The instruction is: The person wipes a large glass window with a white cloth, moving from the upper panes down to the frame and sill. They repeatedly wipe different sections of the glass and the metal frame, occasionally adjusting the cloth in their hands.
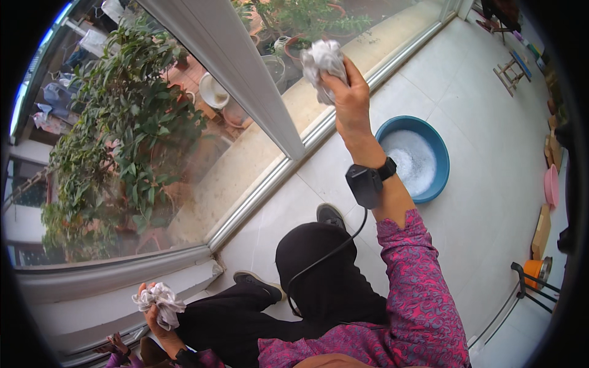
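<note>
The blue basin, holding whitish, foamy water, stands on a pale tiled floor. Left of the basin runs a tall white-framed window, with leafy plants outside. To the basin's upper left, the right hand has its fingers clenched around a crumpled white cloth in front of the window; whether they touch I cannot tell. Well to the basin's lower left, the left hand grips another white cloth, bunched up. A blue-topped stool stands to the basin's upper right, a pink tub to its right.
</note>
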`<action>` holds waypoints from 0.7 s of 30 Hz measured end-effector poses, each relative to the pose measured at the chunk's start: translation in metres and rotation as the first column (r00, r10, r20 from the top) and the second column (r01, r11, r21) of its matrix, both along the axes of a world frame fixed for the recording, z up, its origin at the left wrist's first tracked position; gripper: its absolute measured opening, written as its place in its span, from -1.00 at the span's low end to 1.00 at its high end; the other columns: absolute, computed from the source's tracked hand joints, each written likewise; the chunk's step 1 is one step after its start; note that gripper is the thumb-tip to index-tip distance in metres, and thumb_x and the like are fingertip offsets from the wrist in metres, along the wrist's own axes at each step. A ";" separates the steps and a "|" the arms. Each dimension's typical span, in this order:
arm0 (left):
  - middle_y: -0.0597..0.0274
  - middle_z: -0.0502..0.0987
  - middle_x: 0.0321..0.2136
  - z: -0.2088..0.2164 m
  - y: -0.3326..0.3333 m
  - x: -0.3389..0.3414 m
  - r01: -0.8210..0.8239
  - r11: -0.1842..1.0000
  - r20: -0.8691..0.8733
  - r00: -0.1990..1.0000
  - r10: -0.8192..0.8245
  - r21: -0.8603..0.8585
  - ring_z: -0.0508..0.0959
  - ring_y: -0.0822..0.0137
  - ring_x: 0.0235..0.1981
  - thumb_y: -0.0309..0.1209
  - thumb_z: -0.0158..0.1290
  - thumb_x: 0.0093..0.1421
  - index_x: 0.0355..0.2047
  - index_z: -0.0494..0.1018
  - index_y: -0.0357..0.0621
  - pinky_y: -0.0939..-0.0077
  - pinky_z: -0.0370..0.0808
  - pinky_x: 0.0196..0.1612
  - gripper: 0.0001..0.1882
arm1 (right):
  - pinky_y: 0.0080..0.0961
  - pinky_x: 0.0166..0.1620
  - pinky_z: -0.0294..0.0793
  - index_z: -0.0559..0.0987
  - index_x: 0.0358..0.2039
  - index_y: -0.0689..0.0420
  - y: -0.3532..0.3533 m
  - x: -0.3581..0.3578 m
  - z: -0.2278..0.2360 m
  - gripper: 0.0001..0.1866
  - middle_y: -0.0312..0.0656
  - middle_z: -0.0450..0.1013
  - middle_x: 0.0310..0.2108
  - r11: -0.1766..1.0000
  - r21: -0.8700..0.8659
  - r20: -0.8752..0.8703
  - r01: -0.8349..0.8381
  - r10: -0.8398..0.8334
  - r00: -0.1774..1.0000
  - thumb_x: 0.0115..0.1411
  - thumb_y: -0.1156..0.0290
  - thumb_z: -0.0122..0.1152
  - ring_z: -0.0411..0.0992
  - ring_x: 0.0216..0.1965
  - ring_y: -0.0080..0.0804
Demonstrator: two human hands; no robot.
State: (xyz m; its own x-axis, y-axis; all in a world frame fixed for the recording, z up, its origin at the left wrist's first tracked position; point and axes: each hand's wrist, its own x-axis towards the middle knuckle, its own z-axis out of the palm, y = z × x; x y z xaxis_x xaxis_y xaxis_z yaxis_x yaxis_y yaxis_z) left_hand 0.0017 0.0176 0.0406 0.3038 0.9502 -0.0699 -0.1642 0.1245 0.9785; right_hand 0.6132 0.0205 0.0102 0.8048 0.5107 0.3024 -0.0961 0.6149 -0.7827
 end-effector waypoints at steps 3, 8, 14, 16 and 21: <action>0.02 0.34 0.17 -0.009 0.004 -0.002 -0.091 0.993 0.102 0.990 0.098 -0.077 0.39 0.08 0.16 -0.37 0.18 0.11 0.35 0.05 -0.13 0.16 0.40 0.19 -0.17 | -0.61 0.01 0.43 0.53 0.05 0.19 0.042 0.006 0.028 -0.56 -0.27 0.51 -0.07 0.967 0.251 0.242 -0.051 -0.011 0.970 0.12 0.67 0.12 0.47 -0.09 -0.49; 0.02 0.32 0.18 -0.015 0.011 0.002 -0.022 0.991 0.051 0.998 0.028 -0.131 0.39 0.06 0.16 -0.39 0.17 0.12 0.36 0.03 -0.12 0.10 0.43 0.16 -0.17 | -0.33 -0.04 0.51 0.53 0.00 0.29 0.107 -0.003 0.044 -0.60 -0.11 0.43 0.03 0.912 0.410 0.341 -0.013 -0.140 0.930 0.11 0.68 0.04 0.46 -0.05 -0.24; 0.00 0.30 0.20 -0.014 0.015 -0.002 -0.007 0.989 -0.019 1.000 0.004 -0.151 0.39 0.05 0.15 -0.40 0.16 0.12 0.37 0.01 -0.11 0.11 0.44 0.16 -0.15 | -0.61 0.03 0.42 0.55 0.05 0.12 0.101 -0.002 -0.058 -0.38 -0.23 0.44 -0.01 0.950 0.229 0.558 0.214 -0.308 0.771 -0.05 0.87 0.09 0.45 -0.02 -0.44; 0.00 0.30 0.20 -0.015 0.015 -0.006 -0.032 0.988 -0.027 0.999 0.028 -0.150 0.39 0.05 0.15 -0.41 0.16 0.12 0.37 0.01 -0.11 0.11 0.44 0.16 -0.15 | -0.60 0.04 0.42 0.55 0.03 0.13 0.089 -0.011 -0.109 -0.36 -0.23 0.44 -0.01 0.975 0.100 0.490 0.196 -0.220 0.843 -0.07 0.91 0.04 0.45 -0.01 -0.43; -0.02 0.29 0.20 -0.018 0.015 -0.008 -0.093 0.981 -0.055 0.995 0.085 -0.169 0.37 0.04 0.17 -0.37 0.17 0.11 0.38 0.00 -0.12 0.12 0.39 0.20 -0.13 | -0.55 0.05 0.42 0.58 -0.02 0.14 0.071 -0.040 -0.237 -0.44 -0.20 0.48 -0.06 0.923 -0.314 0.208 0.225 -0.164 0.964 -0.04 0.86 -0.01 0.47 -0.04 -0.33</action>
State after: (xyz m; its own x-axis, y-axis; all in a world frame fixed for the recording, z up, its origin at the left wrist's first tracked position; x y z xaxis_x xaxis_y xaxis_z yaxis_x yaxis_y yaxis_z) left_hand -0.0064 0.0323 0.0225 0.2112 0.9460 -0.2458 -0.1363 0.2776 0.9510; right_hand 0.5732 0.0911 -0.2266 0.8484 0.4444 0.2877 0.1558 0.3098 -0.9380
